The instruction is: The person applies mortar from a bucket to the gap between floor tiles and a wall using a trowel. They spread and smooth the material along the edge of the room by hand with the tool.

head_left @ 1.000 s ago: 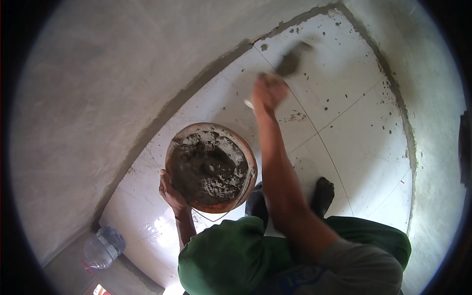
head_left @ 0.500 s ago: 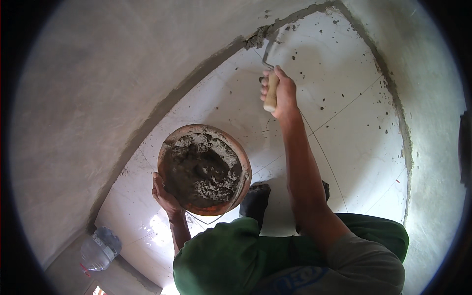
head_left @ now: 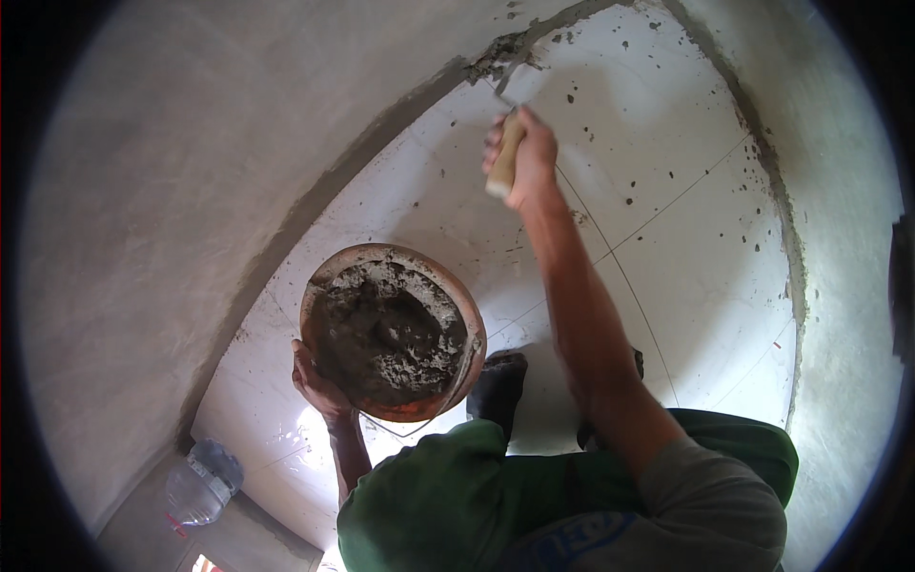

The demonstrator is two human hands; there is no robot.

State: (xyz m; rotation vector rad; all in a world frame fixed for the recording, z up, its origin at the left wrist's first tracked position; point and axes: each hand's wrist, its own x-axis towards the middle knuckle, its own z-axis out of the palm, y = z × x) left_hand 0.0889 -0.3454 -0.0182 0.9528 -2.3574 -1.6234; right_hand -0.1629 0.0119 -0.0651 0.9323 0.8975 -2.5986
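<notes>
My left hand (head_left: 319, 386) grips the rim of a round orange pan (head_left: 472, 329) filled with wet grey mortar (head_left: 386, 334), held up at waist height. My right hand (head_left: 524, 157) is stretched out and closed on the wooden handle of a trowel (head_left: 505, 153). The trowel's metal blade reaches the mortar-filled joint (head_left: 500, 52) where the white tiled floor (head_left: 667, 200) meets the grey plastered wall (head_left: 191, 191).
Dark mortar specks dot the white tiles near the far corner. A grey mortar seam runs along the right wall (head_left: 791, 257) too. A clear plastic water jug (head_left: 200, 481) lies at the lower left. My dark shoes (head_left: 496, 381) stand on the tiles below the pan.
My right hand has moved up and left with the trowel, from the open tiles to the joint at the wall. The pan has stayed in about the same place.
</notes>
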